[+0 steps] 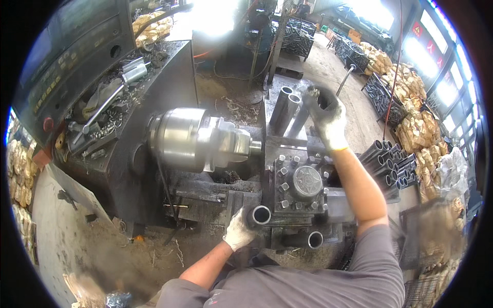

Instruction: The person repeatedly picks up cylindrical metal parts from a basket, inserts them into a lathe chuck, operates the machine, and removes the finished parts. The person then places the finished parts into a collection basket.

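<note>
My left hand (239, 231), in a whitish work glove, is closed around a short metal tube (260, 215) whose open end faces up. It sits just left of the lathe's square tool post (303, 186). Beyond the tool post, my right hand (327, 115), gloved and darkened at the fingers, is closed at the upper end of a dark metal tube (300, 121). The fingers partly hide that end. Two more metal tubes (284, 109) stand upright beside it on the lathe. The shiny chuck (181, 139) is left of the tool post, apart from both hands.
Another tube (314, 239) lies near my body, in front of the tool post. Several tubes (389, 165) are stacked at the right. A chip-covered ledge holds a hammer-like tool (97, 114) at the left. A lever (346, 79) rises behind my right hand. Wrapped bundles (414, 132) line the right side.
</note>
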`<state>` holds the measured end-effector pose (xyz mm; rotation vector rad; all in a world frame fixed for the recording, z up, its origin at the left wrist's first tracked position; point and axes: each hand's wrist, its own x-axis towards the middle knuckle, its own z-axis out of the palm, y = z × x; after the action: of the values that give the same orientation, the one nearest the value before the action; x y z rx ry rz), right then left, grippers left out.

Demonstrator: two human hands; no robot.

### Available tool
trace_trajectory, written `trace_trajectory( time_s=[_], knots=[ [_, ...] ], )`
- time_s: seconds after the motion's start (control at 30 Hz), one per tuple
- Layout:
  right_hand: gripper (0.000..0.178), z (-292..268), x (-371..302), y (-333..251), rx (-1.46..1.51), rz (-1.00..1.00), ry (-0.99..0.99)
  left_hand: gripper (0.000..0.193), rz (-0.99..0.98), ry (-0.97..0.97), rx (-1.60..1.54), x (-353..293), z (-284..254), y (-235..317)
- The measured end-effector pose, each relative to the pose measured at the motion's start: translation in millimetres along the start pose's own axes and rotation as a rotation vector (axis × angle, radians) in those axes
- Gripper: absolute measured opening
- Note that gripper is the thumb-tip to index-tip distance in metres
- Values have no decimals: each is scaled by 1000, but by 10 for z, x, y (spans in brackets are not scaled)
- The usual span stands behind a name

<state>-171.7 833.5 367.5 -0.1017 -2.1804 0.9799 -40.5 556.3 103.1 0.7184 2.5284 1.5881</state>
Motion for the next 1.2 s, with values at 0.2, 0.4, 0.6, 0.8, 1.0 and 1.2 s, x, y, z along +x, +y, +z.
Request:
trace_trajectory(
  time_s=[0.2,0.4,0.6,0.8,1.0,1.2],
  knots=[
    [47,749,250,401,-585,-246,-838,75,-136,-194,-99,37,-243,302],
    [48,1136,137,783,-415,-27,-1503,74,225,61,-3,203,-700,187],
    [36,1493,165,977,-149,125,-1755,66,526,140,1046,1894,-509,361],
    [43,1265,266,2032,-116,265,-1998,62,433,138,1169,2135,-329,158],
    [44,-79,-62,2984,-323,315,-1629,76,574,112,656,1685,-817,702],
    [41,-245,-51,1668,-824,-71,-1131,94,234,-247,25,355,-652,480]
  ],
)
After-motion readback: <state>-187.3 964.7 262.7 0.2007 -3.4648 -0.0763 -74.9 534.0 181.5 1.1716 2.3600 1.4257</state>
